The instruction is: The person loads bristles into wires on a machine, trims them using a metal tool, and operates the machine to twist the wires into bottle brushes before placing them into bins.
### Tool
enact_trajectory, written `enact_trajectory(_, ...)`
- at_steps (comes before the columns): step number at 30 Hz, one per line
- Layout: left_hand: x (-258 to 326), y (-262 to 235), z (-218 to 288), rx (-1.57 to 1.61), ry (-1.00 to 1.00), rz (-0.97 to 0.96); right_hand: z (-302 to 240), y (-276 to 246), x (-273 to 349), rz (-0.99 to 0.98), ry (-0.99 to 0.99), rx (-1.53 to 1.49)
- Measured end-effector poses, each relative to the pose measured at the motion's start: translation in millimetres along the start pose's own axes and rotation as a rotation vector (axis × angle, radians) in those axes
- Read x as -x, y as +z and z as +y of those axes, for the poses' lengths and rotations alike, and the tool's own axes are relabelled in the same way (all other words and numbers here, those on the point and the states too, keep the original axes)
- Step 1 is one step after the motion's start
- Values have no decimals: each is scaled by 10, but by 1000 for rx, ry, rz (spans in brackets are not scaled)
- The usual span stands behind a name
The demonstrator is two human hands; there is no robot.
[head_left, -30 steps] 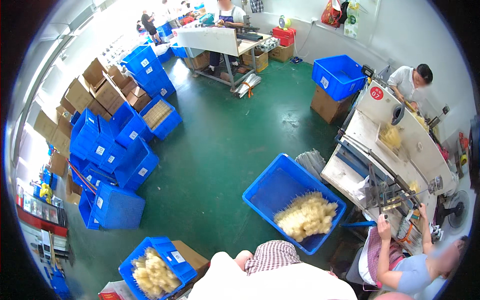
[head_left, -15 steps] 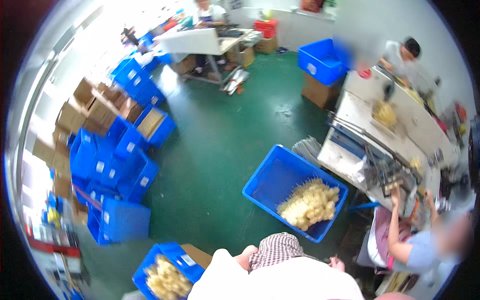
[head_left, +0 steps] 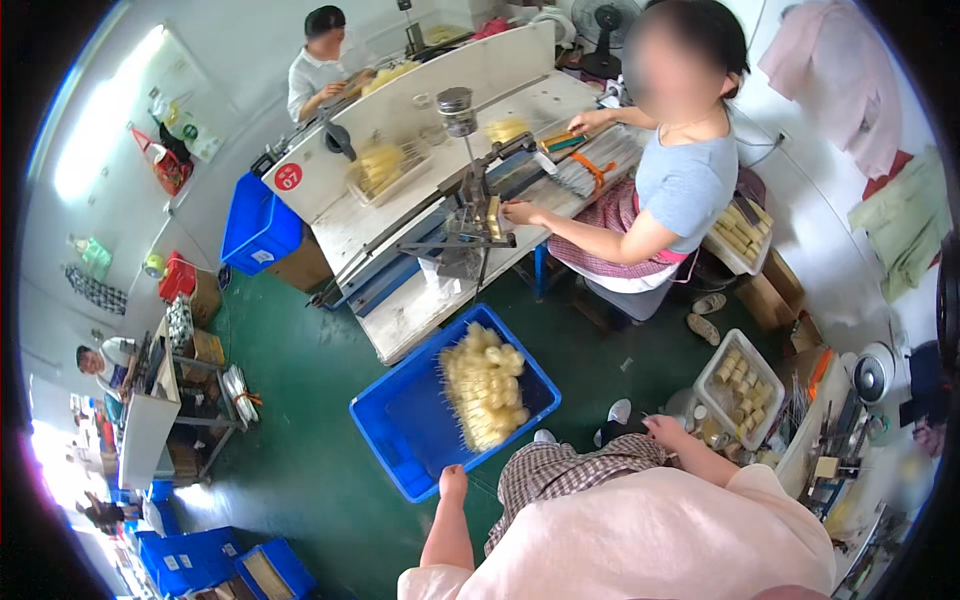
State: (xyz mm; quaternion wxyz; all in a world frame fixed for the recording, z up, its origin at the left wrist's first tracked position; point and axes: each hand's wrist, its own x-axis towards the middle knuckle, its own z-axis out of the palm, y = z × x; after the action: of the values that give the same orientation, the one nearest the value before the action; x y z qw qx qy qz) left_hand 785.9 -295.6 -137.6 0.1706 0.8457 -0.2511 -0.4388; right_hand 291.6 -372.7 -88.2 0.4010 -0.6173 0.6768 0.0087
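Note:
My left hand (head_left: pixel 453 482) hangs closed in front of a blue plastic bin (head_left: pixel 385 440) on the floor, overlapping its near rim; whether it touches the rim I cannot tell. Inside the bin lies a heap of pale yellow bristle brushes (head_left: pixel 482 385) with thin stems. My right hand (head_left: pixel 665 432) is closed beside my checked garment (head_left: pixel 575 475), close to a white tub (head_left: pixel 725 390) of small yellowish blocks. Something small may stick out at its fingertips, too small to name.
A seated co-worker (head_left: pixel 680 190) works with both hands at a bench machine (head_left: pixel 475 205). Another person (head_left: pixel 320 65) sits behind the bench divider. Shoes (head_left: pixel 703 327) and a cardboard box (head_left: pixel 775 290) lie right of the stool. Blue bins (head_left: pixel 190 560) stand at lower left.
My view has swung right, bringing the bench and seated co-worker to the middle. The bin of brushes now appears further left, and my left arm reaches out further beside it.

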Motion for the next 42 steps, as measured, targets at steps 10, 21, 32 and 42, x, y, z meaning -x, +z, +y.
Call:
enact_trajectory(10, 734, 549, 553, -303, 235, -434, 375, 161, 578, -79, 388, -61)
enact_trajectory(21, 642, 85, -343, -515, -40, -296, -804, -104, -114, -46, 226, -533)
enact_trajectory(32, -344, 465, 1110, -1244, 749, -608, 955, 274, 689, 432, 546, -563)
enact_trajectory(42, 227, 2502, 3491, -956, 724, -678, 1699, 385, 1372, 509, 1058, -1241)
